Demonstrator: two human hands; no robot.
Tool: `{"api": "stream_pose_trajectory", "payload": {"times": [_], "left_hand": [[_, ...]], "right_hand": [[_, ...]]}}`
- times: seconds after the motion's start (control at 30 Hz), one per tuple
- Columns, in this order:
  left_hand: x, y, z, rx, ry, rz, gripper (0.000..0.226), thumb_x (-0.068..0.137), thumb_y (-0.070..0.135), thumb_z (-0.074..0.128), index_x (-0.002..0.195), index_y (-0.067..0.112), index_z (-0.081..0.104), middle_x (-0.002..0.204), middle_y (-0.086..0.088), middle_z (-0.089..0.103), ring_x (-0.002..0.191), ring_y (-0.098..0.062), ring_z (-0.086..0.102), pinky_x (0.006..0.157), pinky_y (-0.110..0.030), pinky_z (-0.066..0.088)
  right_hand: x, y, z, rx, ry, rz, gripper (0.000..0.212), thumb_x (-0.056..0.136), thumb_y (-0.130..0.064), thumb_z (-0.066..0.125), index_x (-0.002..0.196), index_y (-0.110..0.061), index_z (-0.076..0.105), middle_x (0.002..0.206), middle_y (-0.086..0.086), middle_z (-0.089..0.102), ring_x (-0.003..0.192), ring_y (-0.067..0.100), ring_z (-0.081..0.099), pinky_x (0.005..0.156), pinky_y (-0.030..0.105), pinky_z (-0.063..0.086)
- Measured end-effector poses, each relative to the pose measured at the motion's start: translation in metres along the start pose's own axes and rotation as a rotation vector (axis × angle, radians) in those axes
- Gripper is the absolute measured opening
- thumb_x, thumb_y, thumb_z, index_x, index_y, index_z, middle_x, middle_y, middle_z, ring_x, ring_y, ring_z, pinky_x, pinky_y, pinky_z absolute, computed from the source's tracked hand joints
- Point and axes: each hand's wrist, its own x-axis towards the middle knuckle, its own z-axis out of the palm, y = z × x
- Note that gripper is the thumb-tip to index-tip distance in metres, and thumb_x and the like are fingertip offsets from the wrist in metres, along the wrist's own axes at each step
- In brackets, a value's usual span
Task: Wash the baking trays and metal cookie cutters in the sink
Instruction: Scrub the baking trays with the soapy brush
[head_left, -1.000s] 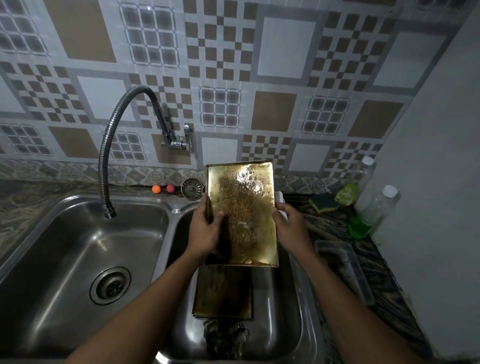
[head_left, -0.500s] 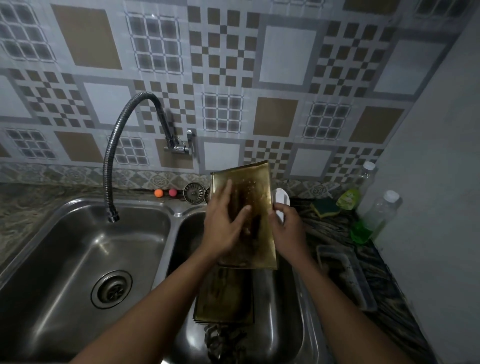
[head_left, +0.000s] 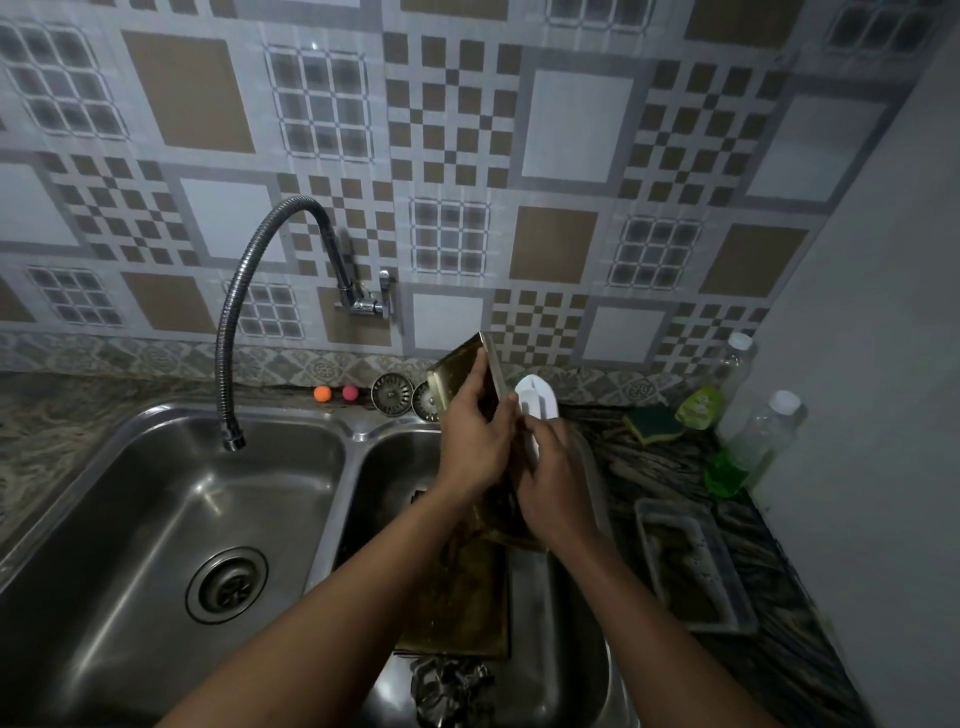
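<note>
Holding tray (head_left: 457, 370) — left hand (head_left: 475, 447), right hand (head_left: 553, 480)

The left grip (head_left: 475, 447) and right grip (head_left: 553, 480) were bare hands; both forearms (head_left: 363, 597) looked unclothed right to the frame's lower edge, though dim light blurred detail.

Gold tray (head_left: 456, 370); brown-checked grey wall tiles (head_left: 452, 130).
</note>
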Motion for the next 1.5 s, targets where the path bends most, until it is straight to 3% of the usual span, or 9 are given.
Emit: {"api": "stream_pose_trajectory", "payload": {"times": [0.1, 0.23, 0.47, 0.63, 0.7, 0.97, 1.07, 1.27, 1.5], "left_hand": [[-0.001, 0.006, -0.003, -0.047, 0.055, 0.005, 0.065, 0.096, 0.011, 0.059, 0.152, 0.028, 0.032, 0.115, 0.033, 0.062, 0.107, 0.009, 0.061, 0.098, -0.026, 0.052], [0.001, 0.009, -0.01, -0.049, 0.084, 0.036, 0.074, 0.092, 0.01, 0.065, 0.154, 0.027, 0.027, 0.125, 0.01, 0.064, 0.107, 0.004, 0.063, 0.093, -0.021, 0.053], [0.005, 0.005, -0.02, -0.058, 0.091, -0.028, 0.07, 0.09, -0.004, 0.061, 0.151, 0.017, 0.034, 0.121, 0.007, 0.067, 0.105, 0.008, 0.063, 0.095, -0.03, 0.054], [0.005, -0.006, -0.035, -0.081, 0.112, -0.072, 0.06, 0.097, 0.005, 0.053, 0.148, 0.032, 0.039, 0.14, 0.005, 0.056, 0.122, -0.014, 0.059, 0.096, -0.043, 0.055], [0.0, -0.015, -0.042, -0.123, 0.121, -0.114, 0.058, 0.099, 0.008, 0.05, 0.146, 0.04, 0.039, 0.14, 0.008, 0.055, 0.118, -0.017, 0.062, 0.093, -0.045, 0.056], [-0.017, -0.037, -0.045, -0.307, 0.087, -0.257, 0.052, 0.099, 0.013, 0.051, 0.131, 0.054, 0.05, 0.137, 0.003, 0.06, 0.126, -0.019, 0.056, 0.108, -0.053, 0.043], [-0.019, -0.034, -0.035, -0.373, 0.075, -0.274, 0.049, 0.1, 0.007, 0.049, 0.141, 0.035, 0.049, 0.126, -0.009, 0.066, 0.103, -0.017, 0.064, 0.102, -0.051, 0.047], [-0.019, -0.05, -0.048, -0.372, 0.11, -0.309, 0.049, 0.102, 0.006, 0.045, 0.142, 0.034, 0.047, 0.111, 0.017, 0.072, 0.092, 0.004, 0.066, 0.076, -0.018, 0.052], [-0.018, -0.043, -0.047, -0.438, 0.08, -0.334, 0.046, 0.102, 0.005, 0.043, 0.141, 0.028, 0.05, 0.122, 0.0, 0.069, 0.113, -0.022, 0.065, 0.1, -0.042, 0.05]], "right_hand": [[0.003, -0.001, 0.002, 0.007, -0.035, -0.057, 0.041, 0.095, -0.026, 0.056, 0.135, -0.017, 0.053, 0.141, 0.0, 0.046, 0.12, 0.014, 0.051, 0.093, 0.024, 0.047], [0.005, 0.0, 0.008, -0.032, -0.078, -0.093, 0.041, 0.094, -0.042, 0.04, 0.124, -0.019, 0.057, 0.123, -0.005, 0.049, 0.1, 0.018, 0.06, 0.077, 0.042, 0.056], [0.008, -0.006, 0.009, 0.097, -0.092, -0.034, 0.029, 0.099, -0.019, 0.047, 0.125, -0.017, 0.06, 0.121, -0.007, 0.049, 0.101, 0.008, 0.059, 0.079, 0.035, 0.056], [0.012, -0.007, -0.008, 0.114, 0.034, 0.033, 0.017, 0.09, -0.014, 0.063, 0.101, -0.024, 0.055, 0.117, -0.002, 0.054, 0.096, 0.005, 0.055, 0.066, 0.005, 0.043], [0.02, -0.006, -0.017, 0.124, 0.084, 0.075, 0.017, 0.095, -0.02, 0.058, 0.107, -0.027, 0.048, 0.12, -0.001, 0.054, 0.096, 0.004, 0.055, 0.062, 0.008, 0.046], [0.045, 0.004, -0.019, -0.016, 0.11, 0.189, 0.044, 0.102, -0.032, 0.043, 0.145, -0.028, 0.04, 0.147, 0.004, 0.045, 0.13, 0.026, 0.046, 0.102, 0.038, 0.042], [0.045, -0.014, -0.006, -0.076, 0.047, 0.118, 0.045, 0.103, -0.03, 0.041, 0.148, -0.029, 0.037, 0.141, 0.006, 0.05, 0.121, 0.025, 0.052, 0.089, 0.029, 0.043], [0.038, -0.015, -0.005, -0.209, -0.042, 0.028, 0.043, 0.103, -0.027, 0.042, 0.146, -0.032, 0.037, 0.128, 0.007, 0.057, 0.093, 0.014, 0.053, 0.072, 0.029, 0.046], [0.046, -0.029, 0.01, -0.153, -0.056, -0.055, 0.042, 0.102, -0.027, 0.044, 0.144, -0.028, 0.042, 0.117, 0.011, 0.062, 0.1, 0.026, 0.059, 0.082, 0.04, 0.052]]}}
